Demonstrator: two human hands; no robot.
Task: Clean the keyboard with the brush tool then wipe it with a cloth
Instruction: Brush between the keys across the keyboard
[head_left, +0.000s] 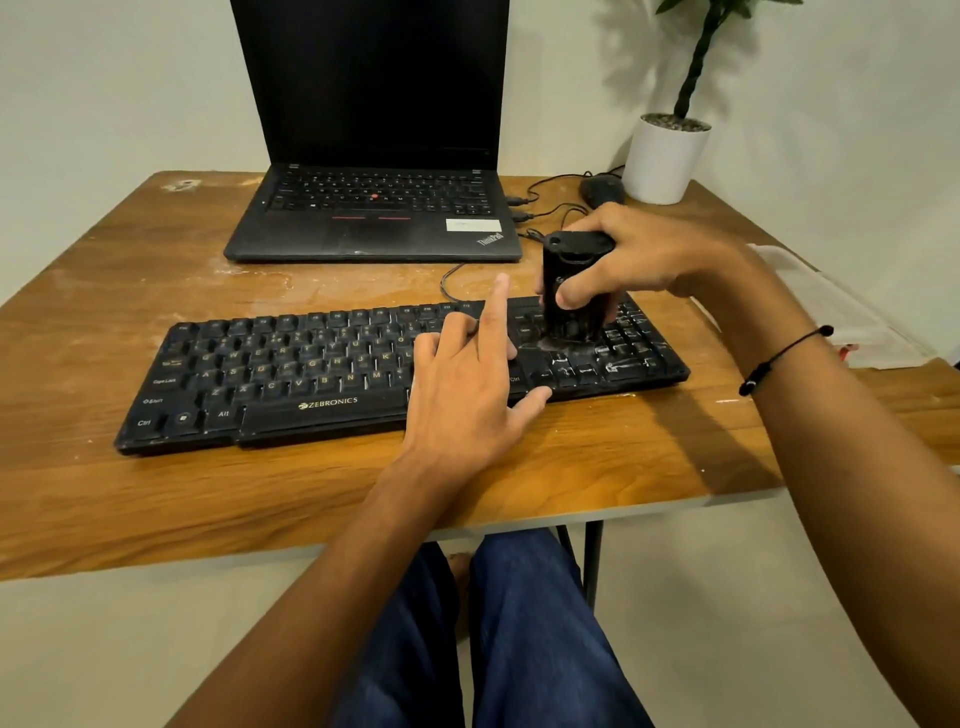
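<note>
A black Zebronics keyboard (291, 374) lies across the wooden table (156, 493), dusty with white smears on its right keys. My right hand (639, 254) grips a black block-shaped brush tool (571, 280) held upright, its bristles pressed on the keys left of the number pad. My left hand (467, 384) rests on the keyboard's right-middle part with fingers spread, the index finger lifted and the thumb at the front edge. A white cloth (831, 312) lies at the table's right edge.
A black laptop (374, 218) stands open behind the keyboard with cables plugged into its right side. A black mouse (602, 189) and a white plant pot (665, 161) sit at the back right. My knees show under the table's front edge.
</note>
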